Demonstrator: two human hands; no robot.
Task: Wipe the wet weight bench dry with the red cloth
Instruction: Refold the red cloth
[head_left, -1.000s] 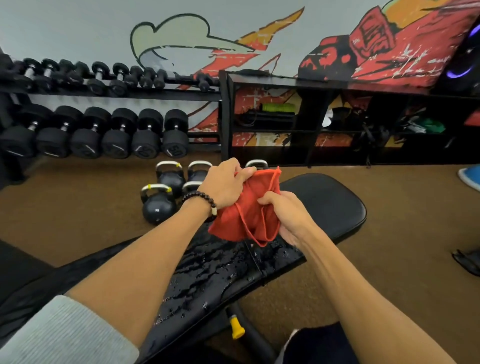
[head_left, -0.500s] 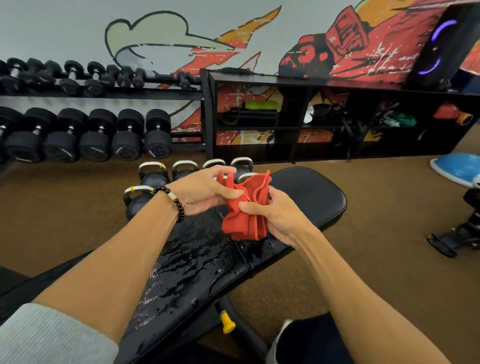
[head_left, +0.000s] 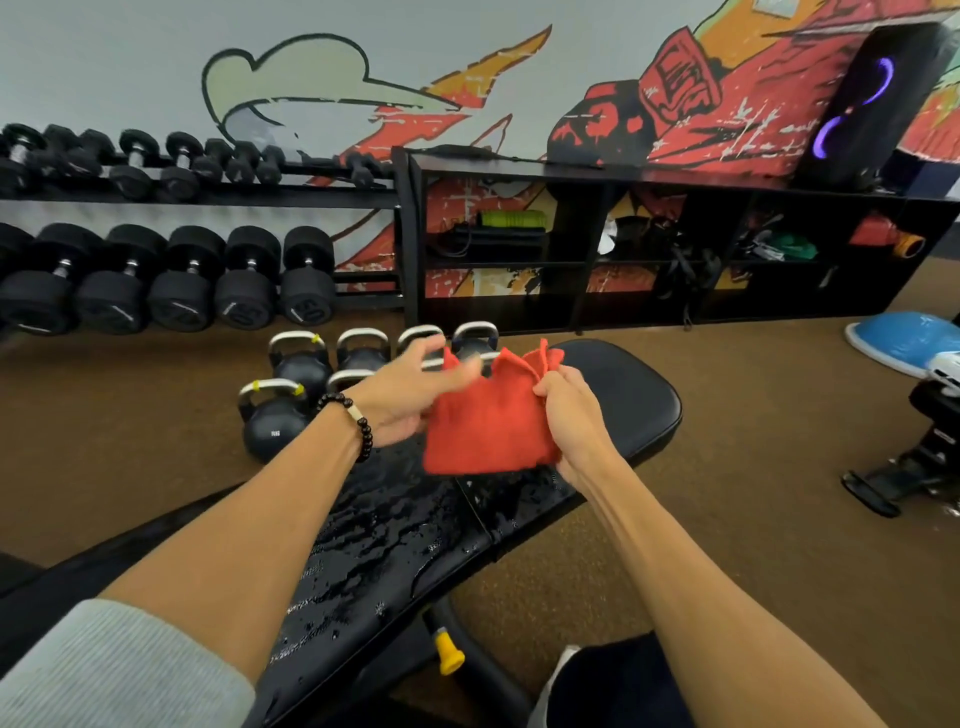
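Holding the red cloth (head_left: 485, 415) up between both hands, we keep it in the air above the weight bench (head_left: 631, 402), over the seam where the wet pad meets the dry end pad. Our right hand (head_left: 574, 415) has its fingers curled tight round the cloth's right edge, the top corners bunched and sticking up above the knuckles, so the cloth hangs out to the left of that fist. Our left hand (head_left: 410, 397) is at the cloth's left edge with its fingers stretched out across the top; they are blurred, and we cannot tell whether they pinch the fabric or only touch it. The cloth's lower edge hangs just above the pad; whether it touches we cannot tell. Water lies in beads and streaks on the long pad toward the near-left end of the bench, while the rounded far end looks dry. A beaded bracelet (head_left: 358, 423) sits on our left wrist. Kettlebells (head_left: 275, 431) stand on the floor beyond the bench's left edge.
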